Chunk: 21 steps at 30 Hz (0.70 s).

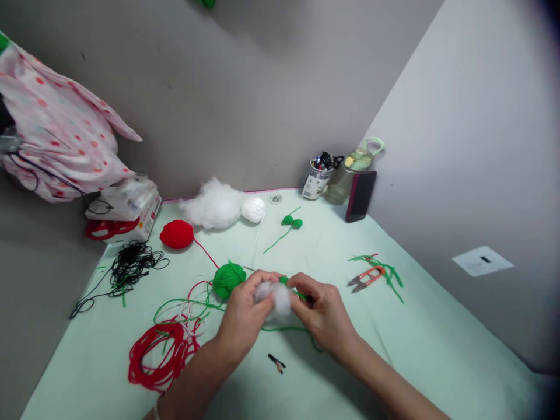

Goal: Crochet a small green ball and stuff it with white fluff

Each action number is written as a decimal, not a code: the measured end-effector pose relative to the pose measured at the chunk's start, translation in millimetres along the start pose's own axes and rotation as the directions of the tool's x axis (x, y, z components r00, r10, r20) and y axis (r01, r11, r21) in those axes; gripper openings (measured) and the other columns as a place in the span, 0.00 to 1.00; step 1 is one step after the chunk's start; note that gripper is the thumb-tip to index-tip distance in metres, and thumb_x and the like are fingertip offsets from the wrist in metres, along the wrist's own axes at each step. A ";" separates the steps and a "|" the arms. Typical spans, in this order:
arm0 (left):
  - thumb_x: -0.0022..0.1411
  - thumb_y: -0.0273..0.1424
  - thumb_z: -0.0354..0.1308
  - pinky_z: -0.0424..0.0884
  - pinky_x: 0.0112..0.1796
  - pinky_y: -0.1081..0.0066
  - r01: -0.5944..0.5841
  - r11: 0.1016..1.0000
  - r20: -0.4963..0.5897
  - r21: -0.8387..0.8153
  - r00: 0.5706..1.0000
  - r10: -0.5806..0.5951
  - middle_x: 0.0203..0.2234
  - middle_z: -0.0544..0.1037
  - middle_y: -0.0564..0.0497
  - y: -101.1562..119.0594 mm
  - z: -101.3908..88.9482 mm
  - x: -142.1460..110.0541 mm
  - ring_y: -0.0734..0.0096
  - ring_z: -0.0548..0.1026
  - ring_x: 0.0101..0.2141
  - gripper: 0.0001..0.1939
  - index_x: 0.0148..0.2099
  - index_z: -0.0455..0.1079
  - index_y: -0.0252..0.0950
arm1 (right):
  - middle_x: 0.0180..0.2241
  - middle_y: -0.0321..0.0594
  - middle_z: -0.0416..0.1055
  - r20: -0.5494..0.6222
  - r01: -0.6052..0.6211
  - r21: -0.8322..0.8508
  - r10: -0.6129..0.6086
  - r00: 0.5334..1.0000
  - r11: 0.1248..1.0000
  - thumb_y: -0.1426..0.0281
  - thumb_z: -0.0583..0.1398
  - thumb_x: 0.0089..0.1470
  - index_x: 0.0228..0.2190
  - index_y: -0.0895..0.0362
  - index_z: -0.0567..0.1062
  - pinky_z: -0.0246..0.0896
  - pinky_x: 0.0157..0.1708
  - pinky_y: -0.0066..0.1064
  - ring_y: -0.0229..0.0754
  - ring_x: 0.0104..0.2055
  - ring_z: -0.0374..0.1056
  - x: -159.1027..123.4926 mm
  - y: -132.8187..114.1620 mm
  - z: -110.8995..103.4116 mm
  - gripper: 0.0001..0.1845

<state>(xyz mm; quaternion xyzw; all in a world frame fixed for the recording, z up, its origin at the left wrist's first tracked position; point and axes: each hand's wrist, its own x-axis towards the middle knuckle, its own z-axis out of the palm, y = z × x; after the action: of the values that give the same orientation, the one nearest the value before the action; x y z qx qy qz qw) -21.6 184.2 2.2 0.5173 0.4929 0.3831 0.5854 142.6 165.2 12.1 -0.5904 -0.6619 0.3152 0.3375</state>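
Note:
Near the middle of the table, my left hand (247,312) curls around a soft tuft of white stuffing (280,298). My right hand (321,312) is closed with its fingertips on a small green yarn piece (301,294) beside the tuft; its shape is mostly hidden by the fingers. A thin metal tip (249,269) pokes out past my left fingers, its other end out of sight. Touching distance from my left hand sits a green yarn ball (228,279). Green yarn (284,329) trails on the table below both hands.
At the back lie a stuffing heap (214,204), a white yarn ball (253,209) and a red yarn ball (177,234). Thread snips (367,279) lie right, red yarn (153,356) and black yarn (131,265) left. A phone (361,196) leans near a bottle (343,178).

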 end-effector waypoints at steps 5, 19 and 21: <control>0.45 0.24 0.55 0.70 0.41 0.69 -0.037 0.998 -0.035 0.052 0.999 0.039 0.42 0.83 0.49 0.5 1.0 -1.4 0.63 0.77 0.39 0.13 0.36 0.70 0.38 | 0.19 0.26 0.52 0.040 -0.029 0.040 0.027 0.999 0.999 0.68 0.56 0.52 0.27 0.54 0.68 0.43 0.23 0.27 0.34 0.22 0.46 0.8 2.0 2.3 0.04; 0.44 0.23 0.53 0.70 0.44 0.66 -0.142 0.984 -0.083 0.107 0.985 0.151 0.38 0.80 0.47 -6.0 5.6 -2.2 0.58 0.77 0.41 0.11 0.32 0.67 0.40 | 0.21 0.28 0.53 0.111 -0.068 0.113 0.056 0.992 0.991 0.66 0.56 0.51 0.29 0.55 0.69 0.43 0.23 0.27 0.35 0.24 0.47 2.2 6.2 8.8 0.06; 0.46 0.25 0.55 0.71 0.41 0.68 -0.101 0.990 -0.127 0.095 0.985 0.113 0.35 0.80 0.49 -13.2 6.6 0.5 0.60 0.76 0.38 0.10 0.33 0.68 0.40 | 0.20 0.27 0.50 0.096 0.002 0.071 -0.009 0.995 0.997 0.66 0.57 0.50 0.26 0.54 0.67 0.42 0.23 0.28 0.35 0.23 0.46 2.6 7.9 11.2 0.05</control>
<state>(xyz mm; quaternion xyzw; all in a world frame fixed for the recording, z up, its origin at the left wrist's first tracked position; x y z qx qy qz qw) -15.9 181.0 -11.0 0.5418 0.5185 0.4253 0.5067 137.8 168.4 -0.6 -0.5604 -0.6674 0.3656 0.3269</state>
